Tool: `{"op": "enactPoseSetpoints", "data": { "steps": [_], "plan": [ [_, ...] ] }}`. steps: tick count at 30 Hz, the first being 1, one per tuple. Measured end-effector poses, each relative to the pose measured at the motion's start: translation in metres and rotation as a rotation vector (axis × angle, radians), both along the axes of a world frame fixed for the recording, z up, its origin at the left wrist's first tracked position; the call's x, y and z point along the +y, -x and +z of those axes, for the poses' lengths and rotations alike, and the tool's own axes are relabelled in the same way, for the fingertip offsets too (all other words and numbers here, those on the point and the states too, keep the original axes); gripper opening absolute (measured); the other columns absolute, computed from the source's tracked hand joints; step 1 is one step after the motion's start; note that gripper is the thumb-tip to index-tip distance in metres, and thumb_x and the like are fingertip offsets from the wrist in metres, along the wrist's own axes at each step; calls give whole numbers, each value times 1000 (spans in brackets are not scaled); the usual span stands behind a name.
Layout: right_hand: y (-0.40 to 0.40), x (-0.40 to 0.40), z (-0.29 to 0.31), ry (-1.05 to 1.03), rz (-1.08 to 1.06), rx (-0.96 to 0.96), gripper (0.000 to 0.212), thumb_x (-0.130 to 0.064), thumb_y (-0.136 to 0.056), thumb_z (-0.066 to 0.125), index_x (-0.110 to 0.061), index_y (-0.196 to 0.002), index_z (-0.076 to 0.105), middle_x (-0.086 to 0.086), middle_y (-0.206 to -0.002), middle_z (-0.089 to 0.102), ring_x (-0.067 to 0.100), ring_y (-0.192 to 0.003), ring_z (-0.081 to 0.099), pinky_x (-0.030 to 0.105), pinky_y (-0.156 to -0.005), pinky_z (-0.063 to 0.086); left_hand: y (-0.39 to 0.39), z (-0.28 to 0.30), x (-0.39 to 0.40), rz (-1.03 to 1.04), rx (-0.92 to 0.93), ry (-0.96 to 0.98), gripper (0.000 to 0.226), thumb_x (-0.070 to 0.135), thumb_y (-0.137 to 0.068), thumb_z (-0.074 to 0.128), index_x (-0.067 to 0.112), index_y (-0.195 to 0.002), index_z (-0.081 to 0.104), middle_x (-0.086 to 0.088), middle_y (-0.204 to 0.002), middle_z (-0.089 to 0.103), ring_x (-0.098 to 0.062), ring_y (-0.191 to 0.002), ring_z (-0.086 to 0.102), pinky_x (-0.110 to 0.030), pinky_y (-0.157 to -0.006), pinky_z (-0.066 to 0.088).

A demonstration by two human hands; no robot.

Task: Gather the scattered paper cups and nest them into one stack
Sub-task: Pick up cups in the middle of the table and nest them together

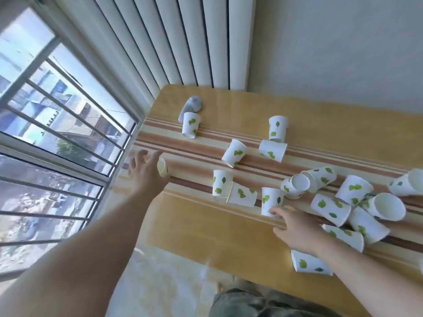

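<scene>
Several white paper cups with green leaf prints lie scattered on the striped wooden table (229, 243), some standing upside down, some on their sides. My left hand (144, 170) reaches to the table's left edge, fingers spread around a cup on its side (162, 167), touching it but not closed. My right hand (295, 227) rests near the front edge, fingertips against the base of an upside-down cup (271, 200). A cluster of cups (357, 202) piles at the right. Another cup (309, 263) lies beside my right wrist.
A grey cloth bundle (191, 106) lies at the table's far left corner behind one cup (190, 125). A barred window (57, 133) is on the left, and a ribbed white radiator panel (187, 42) stands behind the table. The floor shows beyond the table's left edge.
</scene>
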State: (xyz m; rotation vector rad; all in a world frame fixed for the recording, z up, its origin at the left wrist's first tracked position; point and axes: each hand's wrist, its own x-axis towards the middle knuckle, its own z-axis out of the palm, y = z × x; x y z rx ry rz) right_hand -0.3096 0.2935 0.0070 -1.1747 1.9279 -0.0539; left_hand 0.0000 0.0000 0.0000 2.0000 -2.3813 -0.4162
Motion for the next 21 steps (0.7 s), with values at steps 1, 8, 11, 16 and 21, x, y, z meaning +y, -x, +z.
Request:
{"op": "enactPoseSetpoints", "data": {
  "steps": [1, 8, 11, 16, 21],
  "plan": [
    [1, 0, -2, -1, 0, 1, 52, -33, -102, 57, -34, -154, 49, -11, -154, 49, 14, -135, 52, 33, -99, 49, -2, -5, -4, -19, -42, -87, 92, 40, -82, 86, 39, -161, 40, -12, -167, 24, -43, -152, 27, -58, -123, 32],
    [16, 12, -6, -32, -57, -19, 51, -31, -103, 58, -37, -153, 49, -11, -150, 51, 13, -133, 53, 31, -99, 46, 9, -3, 21, 69, -8, -174, 68, 35, -86, 76, 44, -149, 49, -11, -139, 43, -41, -119, 60, -49, -94, 55],
    [28, 22, -6, -8, -87, -15, 47, -33, -102, 58, -39, -149, 52, -11, -147, 52, 14, -121, 57, 33, -93, 50, 40, 25, 59, 15, 100, -75, 71, 51, -82, 73, 49, -149, 49, -2, -127, 46, -32, -120, 53, -49, -102, 52],
    [47, 50, 0, 56, -160, -20, 49, -30, -103, 59, -34, -152, 52, -8, -146, 52, 7, -115, 49, 31, -96, 49, 106, 45, 175, -575, 445, -78, 78, 54, -73, 84, 40, -146, 59, 3, -115, 48, -18, -103, 56, -31, -87, 52],
    [57, 89, -3, 103, -219, -35, 45, -27, -104, 61, -29, -149, 55, -6, -144, 52, 10, -120, 50, 30, -100, 45, 137, -10, 253, -744, 218, -348, 85, 56, -76, 72, 48, -156, 45, 8, -123, 40, -15, -111, 51, -35, -91, 58]
  ]
}}
